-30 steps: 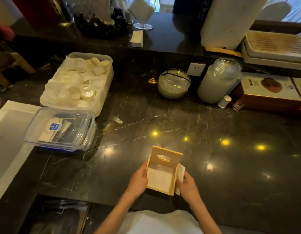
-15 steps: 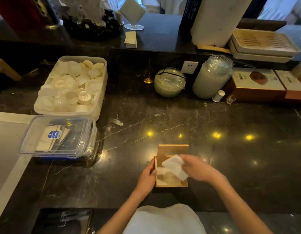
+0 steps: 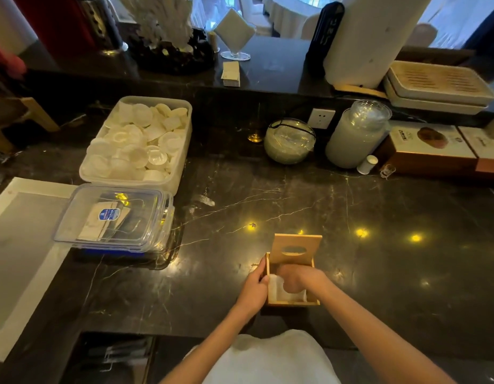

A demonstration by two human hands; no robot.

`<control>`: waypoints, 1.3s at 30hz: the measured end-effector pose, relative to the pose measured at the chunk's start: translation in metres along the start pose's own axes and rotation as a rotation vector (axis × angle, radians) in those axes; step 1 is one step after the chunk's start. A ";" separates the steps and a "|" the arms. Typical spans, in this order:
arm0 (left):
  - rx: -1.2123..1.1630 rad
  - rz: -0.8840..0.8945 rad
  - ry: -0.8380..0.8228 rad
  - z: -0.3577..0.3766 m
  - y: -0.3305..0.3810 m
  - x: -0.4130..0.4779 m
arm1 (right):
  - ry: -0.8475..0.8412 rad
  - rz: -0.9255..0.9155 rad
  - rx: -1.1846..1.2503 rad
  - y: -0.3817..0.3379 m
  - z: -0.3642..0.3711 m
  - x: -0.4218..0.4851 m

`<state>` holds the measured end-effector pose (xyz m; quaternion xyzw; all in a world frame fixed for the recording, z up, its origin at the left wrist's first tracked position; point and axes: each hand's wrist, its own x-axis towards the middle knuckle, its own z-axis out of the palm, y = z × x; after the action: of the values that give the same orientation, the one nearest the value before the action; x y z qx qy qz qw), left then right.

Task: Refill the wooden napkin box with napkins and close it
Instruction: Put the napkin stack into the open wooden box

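Restaurant service counter [image 3: 295, 195], stacked dishes [image 3: 137, 142]

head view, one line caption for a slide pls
Right hand presses white napkins into the open wooden napkin box while the left hand steadies its side.

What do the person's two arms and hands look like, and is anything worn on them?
Both forearms are bare up to the bottom edge of the picture; no sleeve covers them. The left hand and the right hand wear no gloves, and I see no ring, watch or bracelet, though the light is dim. Between the arms, a white garment covers the body.
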<state>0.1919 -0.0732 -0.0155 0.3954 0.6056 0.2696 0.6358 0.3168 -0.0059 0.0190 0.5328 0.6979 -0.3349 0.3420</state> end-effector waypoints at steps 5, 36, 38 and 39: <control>0.034 0.007 -0.002 -0.001 0.003 -0.003 | 0.070 0.028 0.041 0.002 0.013 0.007; 0.126 0.044 0.010 0.001 -0.013 0.008 | 0.358 0.098 0.054 0.000 0.051 0.010; 0.131 0.043 0.013 0.002 -0.015 0.009 | 0.368 0.106 0.057 -0.001 0.049 0.010; 0.131 0.045 0.012 0.002 -0.015 0.008 | 0.366 0.111 0.065 -0.001 0.049 0.010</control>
<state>0.1925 -0.0748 -0.0328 0.4478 0.6167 0.2459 0.5990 0.3193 -0.0417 -0.0160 0.6333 0.7067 -0.2355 0.2098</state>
